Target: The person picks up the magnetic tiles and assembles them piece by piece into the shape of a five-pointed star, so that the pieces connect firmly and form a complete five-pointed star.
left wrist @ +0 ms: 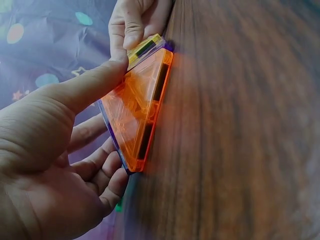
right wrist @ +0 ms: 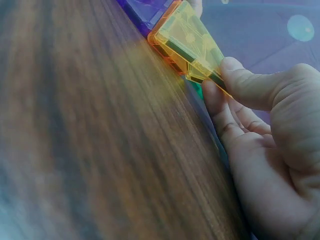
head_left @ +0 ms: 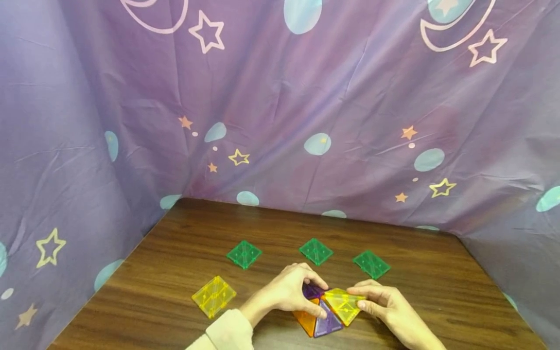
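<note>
Yellow tile (head_left: 343,305) pinched by the right hand (head_left: 384,302) against a tile cluster spanned by the left hand (head_left: 289,292)

By the right hand, nearly closed, the yellow tile is gripped along its right side between thumb and fingers, on the near part of the wooden table (head_left: 442,291), well apart from the far edge; by the left hand, arched and partly open, the cluster is held, the thumb laid over the orange triangle (head_left: 306,320) and purple triangle (head_left: 330,324), the fingers curled round its far side; three green tiles (head_left: 316,251) are spread toward the far edge, and another yellow square (head_left: 214,296) is placed nearer the left edge
</note>
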The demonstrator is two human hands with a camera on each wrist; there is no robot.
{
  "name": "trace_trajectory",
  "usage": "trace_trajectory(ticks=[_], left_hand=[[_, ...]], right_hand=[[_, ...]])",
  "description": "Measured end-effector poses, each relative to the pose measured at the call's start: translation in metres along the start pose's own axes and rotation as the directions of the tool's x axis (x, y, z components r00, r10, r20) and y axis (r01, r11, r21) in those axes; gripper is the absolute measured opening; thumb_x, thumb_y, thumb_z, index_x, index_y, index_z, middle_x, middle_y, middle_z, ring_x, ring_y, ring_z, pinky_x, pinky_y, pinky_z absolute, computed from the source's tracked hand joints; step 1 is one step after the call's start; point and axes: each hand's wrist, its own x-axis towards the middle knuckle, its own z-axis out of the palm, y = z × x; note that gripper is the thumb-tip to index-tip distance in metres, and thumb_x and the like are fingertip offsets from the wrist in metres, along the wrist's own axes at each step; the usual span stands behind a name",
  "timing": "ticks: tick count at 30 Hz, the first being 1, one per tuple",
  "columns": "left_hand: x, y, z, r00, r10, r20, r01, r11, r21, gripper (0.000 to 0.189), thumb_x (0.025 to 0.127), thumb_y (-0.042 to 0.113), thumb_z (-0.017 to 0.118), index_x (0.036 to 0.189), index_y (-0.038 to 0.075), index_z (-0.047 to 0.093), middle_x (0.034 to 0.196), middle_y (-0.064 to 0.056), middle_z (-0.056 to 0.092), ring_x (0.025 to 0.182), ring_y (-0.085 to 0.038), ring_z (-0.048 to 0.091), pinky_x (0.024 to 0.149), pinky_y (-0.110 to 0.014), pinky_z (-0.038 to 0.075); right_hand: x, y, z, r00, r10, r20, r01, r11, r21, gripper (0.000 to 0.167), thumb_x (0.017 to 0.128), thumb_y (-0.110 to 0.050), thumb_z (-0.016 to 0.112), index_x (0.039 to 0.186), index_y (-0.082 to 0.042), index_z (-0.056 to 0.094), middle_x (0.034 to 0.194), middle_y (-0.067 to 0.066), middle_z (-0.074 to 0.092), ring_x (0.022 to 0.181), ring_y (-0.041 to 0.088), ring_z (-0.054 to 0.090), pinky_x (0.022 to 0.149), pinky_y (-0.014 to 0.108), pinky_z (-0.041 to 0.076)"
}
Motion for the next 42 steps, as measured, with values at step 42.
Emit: trace_trajectory(ticks=[42], left_hand=[[-0.004,-0.002,-0.004,0.999,-0.038,0.036,0.039,0.999,-0.038,0.053,0.078,0.043,0.103,0.125,0.032,0.082,0.120,0.020,0.071,0.118,-0.003,0.058,0.109,-0.029,0.048]], right_hand=[[0.026,0.027,-0.036,0.861,0.099,-0.498,-0.323,0.864,-0.386,0.041,0.108,-0.031,0.077,0.136,-0.001,0.072,0.133,0.025,0.057,0.111,0.037,0.066,0.083,0.033,0.060]])
